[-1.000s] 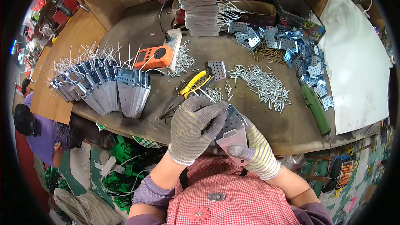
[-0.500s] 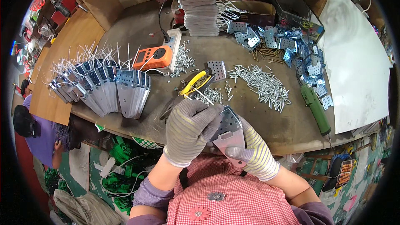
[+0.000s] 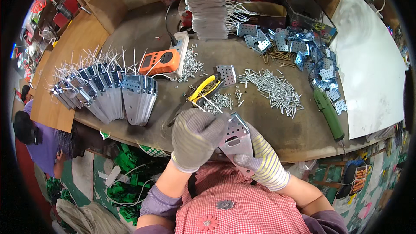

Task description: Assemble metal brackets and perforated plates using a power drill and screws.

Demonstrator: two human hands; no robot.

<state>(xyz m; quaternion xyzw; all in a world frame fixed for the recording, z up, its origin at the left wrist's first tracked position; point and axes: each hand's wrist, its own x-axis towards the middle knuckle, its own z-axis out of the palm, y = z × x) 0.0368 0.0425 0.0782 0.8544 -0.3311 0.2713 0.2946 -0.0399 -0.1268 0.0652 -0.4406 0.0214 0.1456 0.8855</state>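
My right hand point(image 3: 268, 161), in a striped work glove, grips a tapered grey metal plate point(image 3: 238, 146) with a perforated metal bracket point(image 3: 236, 126) at its far end. The thumb lies across the plate's near part. Also gloved, my left hand point(image 3: 197, 138) is closed beside the bracket, its fingertips hidden against it. White wires point(image 3: 212, 103) poke out past the left fingers, which appear to pinch them. Just beyond lie yellow-handled pliers point(image 3: 203, 88), a loose perforated bracket point(image 3: 226, 75) and a small heap of nuts point(image 3: 220, 101).
Finished-looking wired plates point(image 3: 138, 99) fan out at left, and more are stacked point(image 3: 208, 15) at the back. An orange meter point(image 3: 160, 62) rests by a power strip. Screws point(image 3: 275, 91), blue-tinted brackets point(image 3: 299, 45) and a green electric screwdriver point(image 3: 328, 115) lie at right. Another person point(image 3: 43, 143) is far left.
The plate has tilted slightly in my hands, and its bracket catches more light. My left hand has shifted a little toward me, its fingers still closed.
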